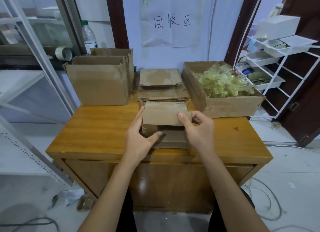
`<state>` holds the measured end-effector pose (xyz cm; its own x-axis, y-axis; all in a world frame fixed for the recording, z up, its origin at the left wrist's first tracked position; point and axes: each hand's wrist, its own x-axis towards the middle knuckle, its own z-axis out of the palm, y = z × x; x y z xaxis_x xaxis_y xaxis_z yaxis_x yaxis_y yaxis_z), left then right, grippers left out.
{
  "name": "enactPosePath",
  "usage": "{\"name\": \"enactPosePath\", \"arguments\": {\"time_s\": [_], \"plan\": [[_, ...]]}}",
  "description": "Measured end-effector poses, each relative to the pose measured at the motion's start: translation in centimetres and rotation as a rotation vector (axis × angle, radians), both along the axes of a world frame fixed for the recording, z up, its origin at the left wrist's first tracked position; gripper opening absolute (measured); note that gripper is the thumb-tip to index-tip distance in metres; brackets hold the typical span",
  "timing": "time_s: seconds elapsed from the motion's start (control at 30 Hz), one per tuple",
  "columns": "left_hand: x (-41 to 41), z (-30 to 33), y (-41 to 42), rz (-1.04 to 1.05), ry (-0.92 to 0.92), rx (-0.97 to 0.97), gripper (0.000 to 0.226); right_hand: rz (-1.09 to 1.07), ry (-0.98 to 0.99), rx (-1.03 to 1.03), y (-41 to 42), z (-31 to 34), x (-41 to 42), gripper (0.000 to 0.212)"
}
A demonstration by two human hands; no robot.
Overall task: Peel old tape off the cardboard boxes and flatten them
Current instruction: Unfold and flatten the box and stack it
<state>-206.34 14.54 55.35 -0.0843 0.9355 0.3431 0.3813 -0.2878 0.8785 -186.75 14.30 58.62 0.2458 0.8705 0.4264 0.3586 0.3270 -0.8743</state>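
Small box [165, 122] sits at table [97, 127] centre-front, long axis running left-right, open side facing person. Left hand [140, 140] grips left end, thumb inside opening. Right hand [197, 127] pinches top flap at right end. Flattened cardboard stack [161, 84] lies just behind.

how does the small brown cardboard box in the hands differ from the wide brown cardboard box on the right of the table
The small brown cardboard box is gripped by the left hand and right hand; the wide brown cardboard box rests untouched on the wooden table. The small box is far narrower. Nothing shows inside it, while the wide box is heaped with crumpled yellowish tape. Both are worn brown cardboard.
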Motion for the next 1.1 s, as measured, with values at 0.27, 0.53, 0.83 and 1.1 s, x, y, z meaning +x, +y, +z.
{"name": "enactPosePath", "arguments": {"time_s": [0.27,0.53,0.83,1.1], "plan": [[1.4,-0.5,-0.1,0.195,0.156,0.043,0.083,0.003,-0.014,0.009,0.0,0.0,0.2,0.020],[-0.3,0.5,-0.6,0.028,0.068,-0.062,0.092,0.016,-0.043,0.020,-0.1,0.0,0.0,0.024],[-2.6,1.4,-0.5,-0.261,0.004,-0.252,0.110,0.022,0.002,0.016,-0.2,-0.1,0.6,0.025],[-3.6,1.6,-0.5,-0.405,-0.003,-0.279,0.106,0.041,0.082,-0.010,-0.5,0.0,1.7,0.028]]}}
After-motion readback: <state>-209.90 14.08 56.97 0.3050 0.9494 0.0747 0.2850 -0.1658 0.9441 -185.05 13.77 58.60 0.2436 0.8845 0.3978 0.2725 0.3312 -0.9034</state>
